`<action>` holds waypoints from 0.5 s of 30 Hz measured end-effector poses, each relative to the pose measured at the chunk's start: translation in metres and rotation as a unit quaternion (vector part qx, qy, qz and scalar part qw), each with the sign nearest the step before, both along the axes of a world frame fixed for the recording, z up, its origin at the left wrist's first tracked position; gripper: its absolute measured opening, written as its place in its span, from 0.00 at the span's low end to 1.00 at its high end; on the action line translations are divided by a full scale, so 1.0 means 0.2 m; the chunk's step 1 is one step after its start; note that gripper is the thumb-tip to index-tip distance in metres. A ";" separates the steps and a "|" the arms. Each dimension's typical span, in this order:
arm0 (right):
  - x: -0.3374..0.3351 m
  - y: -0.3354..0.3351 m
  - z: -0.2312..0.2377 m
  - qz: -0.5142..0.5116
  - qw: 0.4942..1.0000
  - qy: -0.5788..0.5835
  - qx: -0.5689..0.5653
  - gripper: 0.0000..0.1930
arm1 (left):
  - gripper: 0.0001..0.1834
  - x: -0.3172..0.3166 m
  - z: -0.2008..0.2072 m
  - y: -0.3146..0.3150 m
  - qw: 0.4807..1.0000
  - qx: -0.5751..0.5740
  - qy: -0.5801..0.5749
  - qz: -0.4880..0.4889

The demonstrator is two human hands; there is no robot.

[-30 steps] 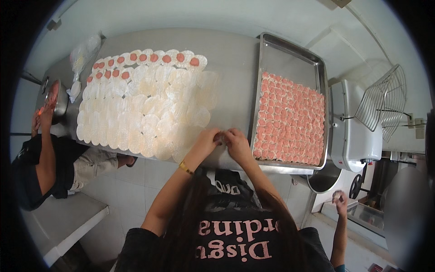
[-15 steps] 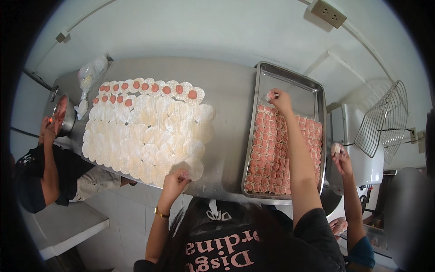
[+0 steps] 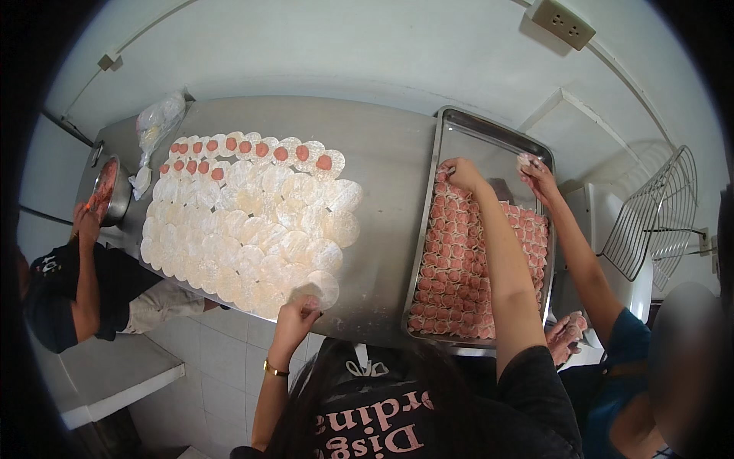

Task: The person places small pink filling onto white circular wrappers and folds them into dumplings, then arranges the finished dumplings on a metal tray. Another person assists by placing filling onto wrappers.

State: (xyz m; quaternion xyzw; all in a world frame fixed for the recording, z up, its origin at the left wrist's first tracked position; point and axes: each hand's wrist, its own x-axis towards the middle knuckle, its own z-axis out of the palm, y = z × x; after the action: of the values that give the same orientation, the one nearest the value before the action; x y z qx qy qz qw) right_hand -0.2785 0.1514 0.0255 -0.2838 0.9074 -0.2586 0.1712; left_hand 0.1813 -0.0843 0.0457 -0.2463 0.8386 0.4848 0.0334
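My right hand (image 3: 461, 174) is closed with its fingertips on a small open-topped dumpling (image 3: 441, 177), at the far left end of the rows in a metal tray (image 3: 419, 264). Packed rows of dumplings (image 3: 449, 264) with pink filling fill the near part of this tray. At the table's near edge, my left hand (image 3: 297, 320) is closed beside the round dough wrappers (image 3: 252, 222); something pinkish shows at its fingertips, too small to make out. These pale wrappers overlap in rows, and pink meat dabs (image 3: 262, 150) sit on the far ones.
On the right, a co-worker's hand (image 3: 541, 182) holds a dumpling above the tray, with their other hand (image 3: 566, 336) lower down. Another co-worker at the left reaches to a metal bowl (image 3: 118, 200) of meat. A plastic bag (image 3: 157, 126) and a wire rack (image 3: 650, 218) stand nearby.
My right hand has moved down and left, bringing its dumpling to the tray's far row. The right co-worker's hand has come up over the tray. My left hand has barely moved.
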 end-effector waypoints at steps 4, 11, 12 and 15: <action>-0.02 0.02 -0.04 0.009 0.999 0.026 -0.024 0.16 | 0.14 -0.02 0.02 0.01 1.000 -0.007 0.004 -0.007; 0.01 0.01 -0.05 0.027 0.992 0.090 0.079 0.17 | 0.13 0.06 0.03 -0.04 1.000 0.014 -0.012 -0.002; 0.03 0.01 -0.05 0.034 0.991 0.109 0.073 0.14 | 0.13 0.07 0.03 -0.05 1.000 0.020 0.007 -0.002; 0.05 0.01 0.01 0.030 0.992 0.105 0.059 0.15 | 0.12 0.08 0.04 -0.13 0.999 0.038 0.003 -0.011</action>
State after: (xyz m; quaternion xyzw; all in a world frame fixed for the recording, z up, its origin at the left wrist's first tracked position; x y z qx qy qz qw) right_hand -0.2682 0.1541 0.0265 -0.3255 0.9251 -0.1685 0.0990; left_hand 0.1965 -0.1112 0.0532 -0.2339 0.8225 0.5164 0.0453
